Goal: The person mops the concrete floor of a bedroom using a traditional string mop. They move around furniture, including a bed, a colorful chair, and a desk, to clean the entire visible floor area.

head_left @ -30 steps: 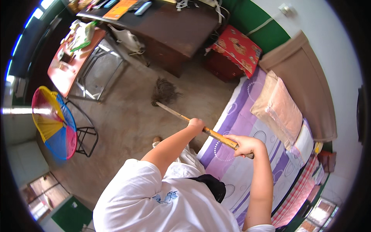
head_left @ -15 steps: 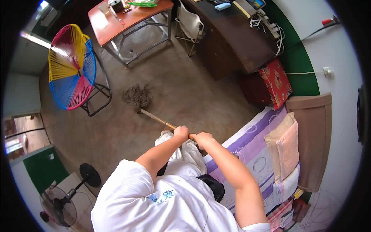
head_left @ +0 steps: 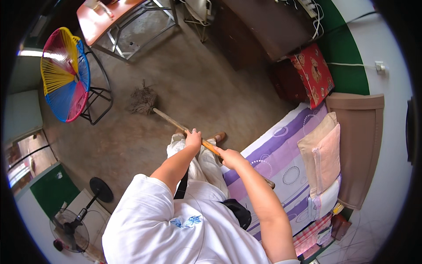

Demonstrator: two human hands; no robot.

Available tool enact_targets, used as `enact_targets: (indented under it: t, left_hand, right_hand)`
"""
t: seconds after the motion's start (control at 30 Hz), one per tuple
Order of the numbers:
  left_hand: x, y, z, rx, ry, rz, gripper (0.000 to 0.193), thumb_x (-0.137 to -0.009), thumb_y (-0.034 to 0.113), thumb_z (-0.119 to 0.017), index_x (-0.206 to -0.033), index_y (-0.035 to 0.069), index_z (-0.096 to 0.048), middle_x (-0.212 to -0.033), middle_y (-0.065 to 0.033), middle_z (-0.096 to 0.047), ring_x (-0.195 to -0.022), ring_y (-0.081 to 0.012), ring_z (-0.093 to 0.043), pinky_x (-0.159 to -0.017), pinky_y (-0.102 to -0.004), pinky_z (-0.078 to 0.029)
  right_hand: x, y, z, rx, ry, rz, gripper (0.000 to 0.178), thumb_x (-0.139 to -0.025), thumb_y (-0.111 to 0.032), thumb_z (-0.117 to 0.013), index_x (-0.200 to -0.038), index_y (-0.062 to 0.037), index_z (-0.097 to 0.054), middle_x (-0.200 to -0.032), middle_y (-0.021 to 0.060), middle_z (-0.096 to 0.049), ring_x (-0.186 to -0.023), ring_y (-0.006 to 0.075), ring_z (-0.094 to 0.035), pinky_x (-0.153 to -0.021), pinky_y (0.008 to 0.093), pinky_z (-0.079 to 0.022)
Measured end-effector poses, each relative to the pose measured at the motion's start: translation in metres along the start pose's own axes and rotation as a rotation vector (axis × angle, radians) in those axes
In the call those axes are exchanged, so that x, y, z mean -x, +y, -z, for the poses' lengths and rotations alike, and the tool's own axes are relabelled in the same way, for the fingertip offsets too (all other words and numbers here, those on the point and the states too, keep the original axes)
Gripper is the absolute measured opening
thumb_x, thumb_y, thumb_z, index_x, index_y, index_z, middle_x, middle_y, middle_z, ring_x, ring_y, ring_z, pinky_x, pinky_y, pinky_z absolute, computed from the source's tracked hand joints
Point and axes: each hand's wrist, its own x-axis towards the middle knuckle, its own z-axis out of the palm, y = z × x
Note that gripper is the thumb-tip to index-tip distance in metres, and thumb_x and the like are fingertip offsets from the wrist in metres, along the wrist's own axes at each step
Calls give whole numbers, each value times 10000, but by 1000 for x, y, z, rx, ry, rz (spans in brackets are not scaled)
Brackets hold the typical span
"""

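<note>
A string mop with a long wooden handle (head_left: 169, 118) slants across in front of me. Its grey, stringy mop head (head_left: 143, 100) rests on the brown floor (head_left: 184, 83), ahead and to the left. My left hand (head_left: 193, 139) is closed round the handle, nearer the mop head. Higher up the shaft, my right hand (head_left: 231, 158) grips it too, a short gap apart from the left. The handle's far end shows past my right forearm, over the bed.
A colourful string chair (head_left: 66, 75) stands at the left, with an orange table (head_left: 105, 20) beyond it. A dark desk (head_left: 272, 31) and red patterned box (head_left: 313, 75) are at the right. The bed (head_left: 281, 154) lies close on my right, a fan (head_left: 72, 226) lower left.
Both hands and the mop have shifted a little left; the hands are farther apart on the handle. The view has moved, and a shoe now shows beside my legs.
</note>
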Motion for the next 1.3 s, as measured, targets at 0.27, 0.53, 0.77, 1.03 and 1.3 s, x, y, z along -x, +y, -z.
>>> enact_targets:
  t: [0.27,0.53,0.77,1.03,1.3]
  left_hand:
    - [-30,146,-24,-176,-117,-339,219,-782,106,-533,-990,43,-559,-1067,-195,-542,-1138,-340,-444,-1021,-498,-261]
    - [-25,287,-138,193,-71,-300,253,-807,186,-501,-1019,72,-579,-1109,-251,-441,-1083,-356,-499,-917,-426,-414]
    - [17,334,-70,-259,-151,-777,237,-787,221,-542,-972,126,-656,-1123,-114,-556,-1099,-280,-496,-942,-350,-379]
    - [21,263,-41,-173,-221,-753,169,-695,187,-651,-854,135,-677,-950,-61,-593,-981,-236,-538,-906,-331,-415]
    - [17,125,15,-147,-168,-592,173,-753,170,-581,-878,115,-686,-974,-71,-614,-982,-243,-563,-883,-364,-431]
  right_hand:
    - [58,131,-22,-151,194,-147,724,-741,2,-513,-1354,-310,-286,-848,191,-567,-793,341,-585,-693,419,-467]
    - [153,218,-76,-334,438,-268,752,-691,21,-503,-1354,-273,-302,-854,224,-559,-793,392,-562,-713,441,-451]
    - [193,210,-89,-397,355,-520,805,-674,30,-524,-1372,-275,-264,-859,234,-559,-815,385,-562,-722,425,-446]
    - [175,156,-85,-304,338,-400,801,-677,43,-524,-1370,-269,-271,-833,229,-566,-809,379,-567,-719,430,-445]
    - [113,47,-55,-265,259,-283,825,-656,8,-573,-1365,-283,-268,-844,246,-585,-810,394,-574,-698,442,-450]
